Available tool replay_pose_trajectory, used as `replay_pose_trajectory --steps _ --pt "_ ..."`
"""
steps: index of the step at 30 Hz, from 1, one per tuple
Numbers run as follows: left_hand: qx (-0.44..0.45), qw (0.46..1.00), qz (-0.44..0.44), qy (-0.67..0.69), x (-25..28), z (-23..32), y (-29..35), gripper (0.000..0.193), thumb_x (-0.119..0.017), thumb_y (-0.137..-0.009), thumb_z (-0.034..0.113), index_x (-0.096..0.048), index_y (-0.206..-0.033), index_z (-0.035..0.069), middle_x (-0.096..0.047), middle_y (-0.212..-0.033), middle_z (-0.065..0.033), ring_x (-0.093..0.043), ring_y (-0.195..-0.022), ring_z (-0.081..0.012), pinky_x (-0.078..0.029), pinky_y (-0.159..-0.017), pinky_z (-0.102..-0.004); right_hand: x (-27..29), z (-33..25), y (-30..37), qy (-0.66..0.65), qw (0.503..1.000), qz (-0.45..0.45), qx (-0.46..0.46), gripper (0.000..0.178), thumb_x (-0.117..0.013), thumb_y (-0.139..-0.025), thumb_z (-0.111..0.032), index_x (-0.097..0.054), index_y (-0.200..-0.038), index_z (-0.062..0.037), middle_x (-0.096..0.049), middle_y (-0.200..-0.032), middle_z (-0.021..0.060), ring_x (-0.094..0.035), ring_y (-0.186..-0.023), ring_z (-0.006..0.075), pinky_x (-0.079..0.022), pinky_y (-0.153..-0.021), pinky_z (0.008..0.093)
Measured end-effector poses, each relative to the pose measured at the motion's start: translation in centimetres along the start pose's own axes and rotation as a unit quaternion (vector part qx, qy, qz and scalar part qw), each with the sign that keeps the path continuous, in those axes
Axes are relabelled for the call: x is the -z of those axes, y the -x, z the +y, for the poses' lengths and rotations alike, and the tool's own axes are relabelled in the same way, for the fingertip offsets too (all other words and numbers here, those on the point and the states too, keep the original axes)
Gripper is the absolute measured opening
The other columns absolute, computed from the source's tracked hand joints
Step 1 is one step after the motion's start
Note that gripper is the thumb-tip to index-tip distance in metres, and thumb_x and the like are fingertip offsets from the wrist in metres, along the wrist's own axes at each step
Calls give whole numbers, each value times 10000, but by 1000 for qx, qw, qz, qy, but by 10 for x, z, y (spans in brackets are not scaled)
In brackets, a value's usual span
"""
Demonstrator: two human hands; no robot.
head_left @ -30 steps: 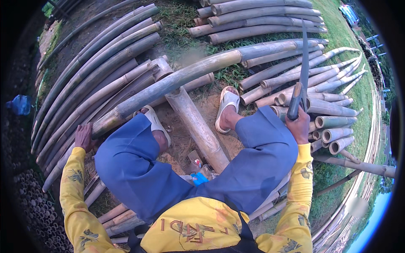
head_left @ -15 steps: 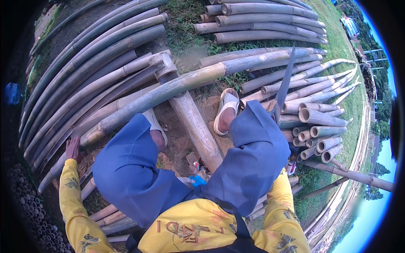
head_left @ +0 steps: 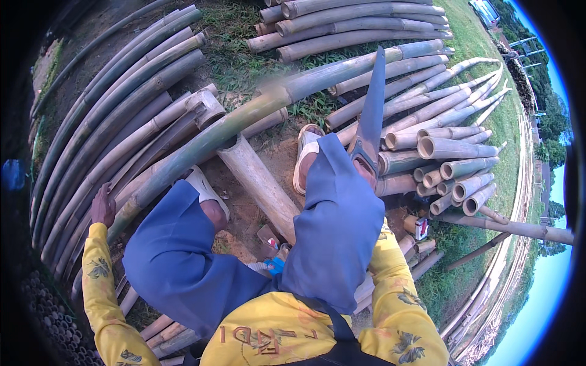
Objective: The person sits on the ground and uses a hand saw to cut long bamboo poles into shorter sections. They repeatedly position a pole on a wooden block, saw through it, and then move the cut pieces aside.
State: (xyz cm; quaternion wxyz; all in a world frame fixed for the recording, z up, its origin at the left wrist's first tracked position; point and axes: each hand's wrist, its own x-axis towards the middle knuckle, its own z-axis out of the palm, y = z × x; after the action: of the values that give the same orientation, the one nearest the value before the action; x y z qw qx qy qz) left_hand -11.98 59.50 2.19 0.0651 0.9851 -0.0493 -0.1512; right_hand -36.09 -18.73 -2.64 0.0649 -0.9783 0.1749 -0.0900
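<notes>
A handsaw [head_left: 372, 100] with a wide grey blade points up and away past my right knee. My right hand [head_left: 367, 173], partly hidden by the knee, is closed round its dark handle. A long greenish bamboo pole [head_left: 235, 123] runs slantwise from my left side to the far right. My left hand [head_left: 104, 206] is at its near left part, fingers bent against the pole. The long pole lies across a thick bamboo support [head_left: 259, 178] between my feet, beside a notched upright end [head_left: 209, 108]. The blade tip reaches close to the long pole's far part.
Bamboo poles [head_left: 131, 100] lie in a curved row on the left. Another stack [head_left: 366, 25] lies on the grass beyond. Cut hollow poles [head_left: 458, 168] are piled at the right, above a slanting pole [head_left: 519, 229]. A small red-and-white box [head_left: 421, 228] is near my right arm.
The saw has moved left and its blade shows more broadly. My right hand has come partly into view from behind the knee. My left hand stays at the pole; the whole view has shifted.
</notes>
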Motion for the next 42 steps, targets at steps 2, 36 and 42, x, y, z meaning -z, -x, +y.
replay_pose_trajectory --steps 2,36,42 --pt "-46 997 46 32 -9 29 -16 539 -655 -949 186 -475 -1445 74 -625 -1336 -220 -575 -1267 -418 -451 -1076 -504 -8 -3 -4 -7 1000 21 11 223 -645 -885 -174 -661 -1096 -105 -709 -823 154 -725 -719 332 -547 -655 436" --pt "-67 961 252 -87 -3 58 -15 285 -627 -819 1 -512 -1056 112 -649 -961 -101 -664 -987 -338 -503 -839 -470 -2 14 -87 -182 975 -126 16 260 -645 -976 -158 -661 -1217 -62 -726 -1000 86 -689 -790 221 -548 -681 353" --pt "-197 935 277 -95 8 88 17 287 -649 -888 155 -574 -1164 165 -643 -838 -82 -723 -809 -299 -586 -647 -444 166 -164 -217 -252 919 -168 251 416 -632 -1028 -147 -577 -1419 -16 -691 -1204 126 -669 -1075 242 -512 -974 388"
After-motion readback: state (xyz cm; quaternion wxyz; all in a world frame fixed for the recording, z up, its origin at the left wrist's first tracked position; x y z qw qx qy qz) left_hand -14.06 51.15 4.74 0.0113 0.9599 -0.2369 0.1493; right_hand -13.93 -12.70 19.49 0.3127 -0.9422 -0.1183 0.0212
